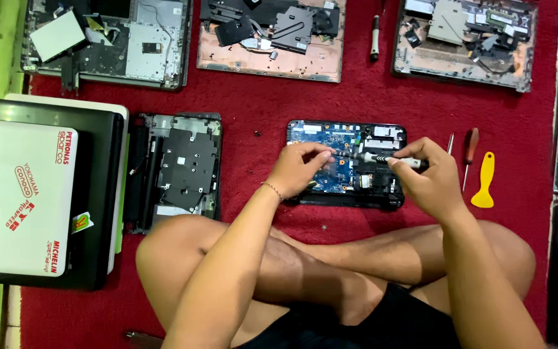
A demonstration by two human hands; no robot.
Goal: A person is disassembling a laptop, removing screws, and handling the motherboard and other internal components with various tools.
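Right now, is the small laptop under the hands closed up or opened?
Opened: the small laptop has its cover off, blue circuit board showing, while the right hand holds a screwdriver over it.

Person sits cross-legged on a red carpet point(259, 103), both hands over a small opened laptop base point(347, 165) with a blue circuit board exposed. Right hand point(431, 181) grips a grey-handled screwdriver point(392, 161), held nearly level, tip pointing left toward the board's middle. Left hand point(298, 169) rests on the board, fingertips meeting the screwdriver's tip. Just right of the base lie a thin screwdriver point(450, 143), a red-handled screwdriver point(470, 155) and a yellow pry tool point(484, 181). To the left sits a dark opened chassis point(175, 171); at the carpet's left edge, a stack of closed laptops point(40, 194). Three more opened laptop bases line the far edge.
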